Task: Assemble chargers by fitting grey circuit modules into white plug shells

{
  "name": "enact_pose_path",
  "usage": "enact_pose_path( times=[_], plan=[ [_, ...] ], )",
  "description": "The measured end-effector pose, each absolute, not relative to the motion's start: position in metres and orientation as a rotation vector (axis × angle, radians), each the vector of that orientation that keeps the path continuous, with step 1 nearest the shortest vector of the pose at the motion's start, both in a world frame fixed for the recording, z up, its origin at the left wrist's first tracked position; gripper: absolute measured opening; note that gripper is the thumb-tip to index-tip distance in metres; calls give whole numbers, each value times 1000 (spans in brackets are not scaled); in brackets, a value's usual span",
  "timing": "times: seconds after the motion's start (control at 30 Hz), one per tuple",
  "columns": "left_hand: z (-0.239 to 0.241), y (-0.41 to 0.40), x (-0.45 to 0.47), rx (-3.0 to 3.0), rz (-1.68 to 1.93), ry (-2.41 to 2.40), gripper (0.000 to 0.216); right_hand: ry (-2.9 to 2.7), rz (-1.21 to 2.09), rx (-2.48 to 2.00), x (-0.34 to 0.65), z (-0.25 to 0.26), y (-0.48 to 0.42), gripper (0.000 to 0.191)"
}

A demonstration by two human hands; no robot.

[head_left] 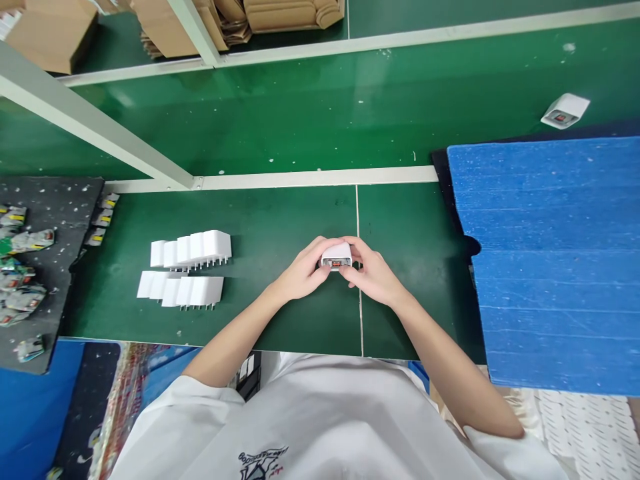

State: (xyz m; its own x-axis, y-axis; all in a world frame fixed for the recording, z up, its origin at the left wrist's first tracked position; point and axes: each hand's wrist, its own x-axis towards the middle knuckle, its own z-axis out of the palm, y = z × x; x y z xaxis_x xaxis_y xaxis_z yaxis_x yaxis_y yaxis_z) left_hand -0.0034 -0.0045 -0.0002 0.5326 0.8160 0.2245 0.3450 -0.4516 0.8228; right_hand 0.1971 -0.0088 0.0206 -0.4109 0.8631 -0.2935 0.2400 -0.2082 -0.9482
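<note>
Between both hands, over the green table, is a white plug-adapter housing (337,255) whose end facing me shows a grey and orange-red interior. My left hand (306,268) is closed on its left side, thumb near the lower edge. My right hand (371,270) grips the right side, with its thumb at the front opening. To the left stand two rows of white plug adapters, a back row (191,249) and a front row (181,289), with metal prongs showing along their lower sides.
At far left, a dark foam board (75,213) carries several small circuit assemblies (23,293). A blue ridged board (555,267) covers the right side. Behind it lies another white housing (566,111). A white metal post (100,123) rises at the left; cardboard (290,15) lies on the back shelf.
</note>
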Motion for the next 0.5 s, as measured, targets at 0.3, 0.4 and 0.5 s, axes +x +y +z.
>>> enact_pose_path(
  times=[0.3, 0.4, 0.5],
  plan=[
    [3, -8, 0, 2148, 745, 1020, 47, -1698, 1577, -1380, 195, 25, -10, 50],
    [3, -9, 1, 2166, 700, 1075, 49, -1699, 1549, -1420, 194, 25, -10, 48],
    [3, -11, 2, 2174, 676, 1111, 49, -1698, 1509, -1445, 192, 24, -11, 48]
  ],
)
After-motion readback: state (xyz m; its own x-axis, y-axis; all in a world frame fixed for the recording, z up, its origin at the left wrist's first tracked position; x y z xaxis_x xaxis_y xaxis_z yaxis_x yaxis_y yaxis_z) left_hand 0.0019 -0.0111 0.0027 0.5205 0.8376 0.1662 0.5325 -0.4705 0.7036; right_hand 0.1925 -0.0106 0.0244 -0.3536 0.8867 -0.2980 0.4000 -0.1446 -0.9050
